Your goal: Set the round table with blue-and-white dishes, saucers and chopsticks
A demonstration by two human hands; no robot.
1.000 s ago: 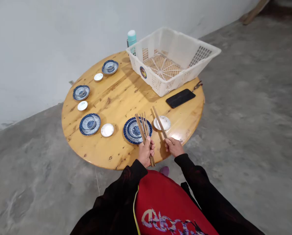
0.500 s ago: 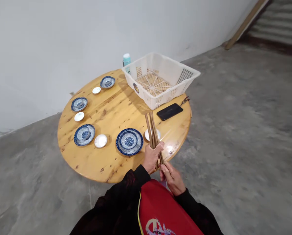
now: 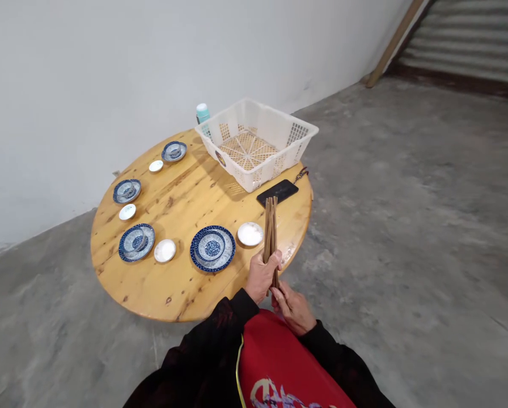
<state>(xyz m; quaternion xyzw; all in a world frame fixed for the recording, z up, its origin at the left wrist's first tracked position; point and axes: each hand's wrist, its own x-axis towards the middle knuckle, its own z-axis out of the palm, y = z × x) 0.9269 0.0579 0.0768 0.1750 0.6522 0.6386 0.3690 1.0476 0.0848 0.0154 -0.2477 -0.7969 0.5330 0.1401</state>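
A bundle of brown chopsticks (image 3: pixel 270 226) stands nearly upright in front of me, over the table's near right edge. My left hand (image 3: pixel 261 274) is closed around its lower half, thumb across the front. Just below, my right hand (image 3: pixel 294 309) pinches the lower ends with its fingers closed; the fingertips are partly hidden. To the left of the bundle sit a small white dish (image 3: pixel 250 233) and a blue-patterned plate (image 3: pixel 212 267) with a smaller bowl (image 3: pixel 212 247) on it.
On the round wooden table (image 3: pixel 181 198) is a white plastic basket (image 3: pixel 275 164), with a black phone (image 3: pixel 278 192) in front and a light-blue bottle (image 3: pixel 203 113) behind. Several more blue plates (image 3: pixel 136 258) and white dishes (image 3: pixel 165 250) line the left side. A wall (image 3: pixel 109 68) stands behind.
My view has turned slightly right, so the table appears further left. The chopsticks are drawn closer together and more upright, and the small white dish is uncovered. Both hands keep their hold.
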